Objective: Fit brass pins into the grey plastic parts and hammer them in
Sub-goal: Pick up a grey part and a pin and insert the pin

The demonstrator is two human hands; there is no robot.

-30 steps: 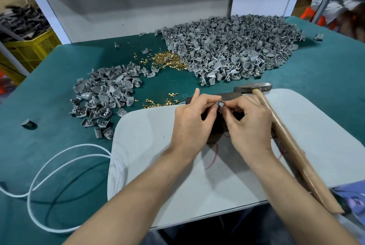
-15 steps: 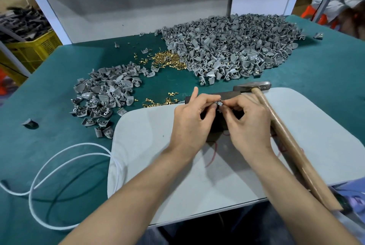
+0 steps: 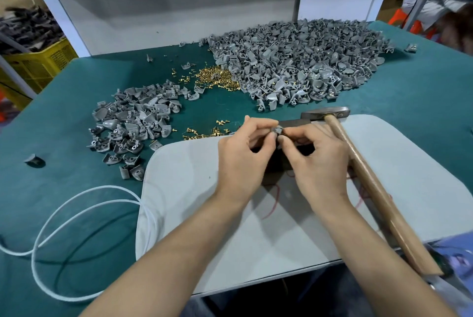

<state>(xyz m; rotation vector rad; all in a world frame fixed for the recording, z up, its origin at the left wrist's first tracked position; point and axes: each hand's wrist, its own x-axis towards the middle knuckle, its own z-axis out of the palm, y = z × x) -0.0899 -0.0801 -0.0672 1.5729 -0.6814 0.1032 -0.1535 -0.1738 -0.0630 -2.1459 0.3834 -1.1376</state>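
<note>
My left hand (image 3: 243, 155) and right hand (image 3: 320, 160) meet fingertip to fingertip above the far edge of the white board (image 3: 179, 201). Both are curled, thumb and forefinger of each pinching one small grey plastic part (image 3: 277, 130) between them. Whether a pin sits in that part is too small to make out. Directly beneath my fingers lies a dark metal block (image 3: 294, 123), mostly covered by the hands.

Just right of my right hand the hammer (image 3: 371, 183) lies on the board, held by neither hand, with its head at the block's far right end and its wooden handle running back toward me.

Beyond the board's far left corner, a few loose brass pins (image 3: 204, 133) are scattered on the green table cover (image 3: 51, 125). Farther left is a smaller pile of grey parts (image 3: 133, 122). Behind it sits a heap of brass pins (image 3: 217, 77), touching the large pile of grey parts (image 3: 307, 61) at far right. A white cable (image 3: 51, 214) loops at near left, and a single stray grey part (image 3: 33, 159) lies apart at the left.
</note>
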